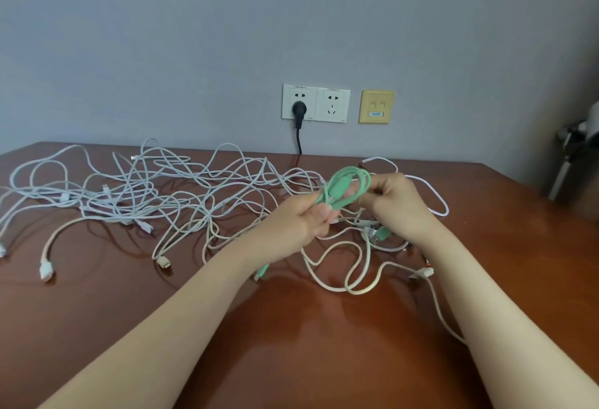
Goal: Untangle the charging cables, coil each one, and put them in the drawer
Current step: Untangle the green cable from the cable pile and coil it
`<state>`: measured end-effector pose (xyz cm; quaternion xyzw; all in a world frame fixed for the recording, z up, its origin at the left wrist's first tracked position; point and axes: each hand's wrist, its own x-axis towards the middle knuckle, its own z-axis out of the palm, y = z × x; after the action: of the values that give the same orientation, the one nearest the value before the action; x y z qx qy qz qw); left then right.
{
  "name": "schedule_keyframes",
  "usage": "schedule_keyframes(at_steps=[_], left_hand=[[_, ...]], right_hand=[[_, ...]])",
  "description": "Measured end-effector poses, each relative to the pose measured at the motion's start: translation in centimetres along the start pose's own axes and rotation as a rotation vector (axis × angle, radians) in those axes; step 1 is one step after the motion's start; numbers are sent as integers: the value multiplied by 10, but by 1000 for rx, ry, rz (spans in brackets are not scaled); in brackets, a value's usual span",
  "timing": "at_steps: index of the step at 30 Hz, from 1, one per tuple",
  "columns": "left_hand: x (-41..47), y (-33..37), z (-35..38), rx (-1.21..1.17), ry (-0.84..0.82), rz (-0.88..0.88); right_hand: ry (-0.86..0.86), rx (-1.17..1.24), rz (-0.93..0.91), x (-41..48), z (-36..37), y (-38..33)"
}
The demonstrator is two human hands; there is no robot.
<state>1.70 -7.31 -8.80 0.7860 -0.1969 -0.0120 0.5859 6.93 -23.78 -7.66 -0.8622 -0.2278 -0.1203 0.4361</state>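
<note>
A mint-green charging cable (344, 185) is looped into a small coil held above the table. My left hand (299, 225) grips the coil's lower end, and my right hand (395, 203) pinches its upper right side. One green plug (382, 234) hangs under my right hand; another green end (261, 272) shows below my left wrist. A large tangle of white cables (155, 188) spreads over the left and middle of the brown table (291, 327). A cream cable (355, 274) loops just below my hands. No drawer is in view.
Two white wall sockets (316, 107) sit behind the table, with a black plug (299, 110) and cord in the left one. A yellow wall plate (376, 106) is beside them. A dark object with a metal part (573, 162) stands off the table's right edge.
</note>
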Motion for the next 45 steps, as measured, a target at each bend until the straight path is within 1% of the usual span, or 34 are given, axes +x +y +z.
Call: schedule_keyframes(at_steps=[2,4,6,8,10,12,15,18,21,24,26,28,32,34,37,41,43,45], left_hand=[[4,-3,-5,-2,119,-23],[10,-9,-9,29,248,-82],[14,-12,-12,-2,356,-159],[15,-12,-14,14,426,-184],[15,-11,-16,170,474,-175],[14,-11,-16,341,503,-162],[11,-12,-15,623,473,-147],[6,-11,-10,864,411,-141],[3,-7,-3,1055,274,-151],[3,-6,7,1173,154,-97],[3,-5,8,1168,89,-43],[2,-4,3,1099,59,12],[-2,-2,-4,902,55,125],[-2,-1,-4,778,69,157],[-1,-3,-3,617,136,172],[2,-4,-2,507,303,165],[4,-5,-3,471,381,131],[5,-6,-6,456,434,89]], right_hand=[[17,-44,5,-1,2,-3],[10,-190,-22,-4,5,-8],[-15,-383,-93,-8,10,-21],[-36,-529,-202,-13,17,-31],[-57,-594,-288,-15,20,-36],[-81,-603,-347,-18,19,-40],[-126,-648,-435,-22,16,-45],[-128,-687,-466,-23,17,-47],[-94,-659,-449,-21,16,-45],[-47,-611,-361,-16,9,-35],[-38,-449,-270,-12,4,-28],[-29,-232,-193,-10,1,-24],[-81,187,-50,-11,-3,-26],[-96,311,18,-12,-4,-25],[-106,401,94,-12,-3,-22],[-155,418,170,-7,2,-12],[-181,393,164,-7,9,-11],[-174,280,110,-7,16,-14]])
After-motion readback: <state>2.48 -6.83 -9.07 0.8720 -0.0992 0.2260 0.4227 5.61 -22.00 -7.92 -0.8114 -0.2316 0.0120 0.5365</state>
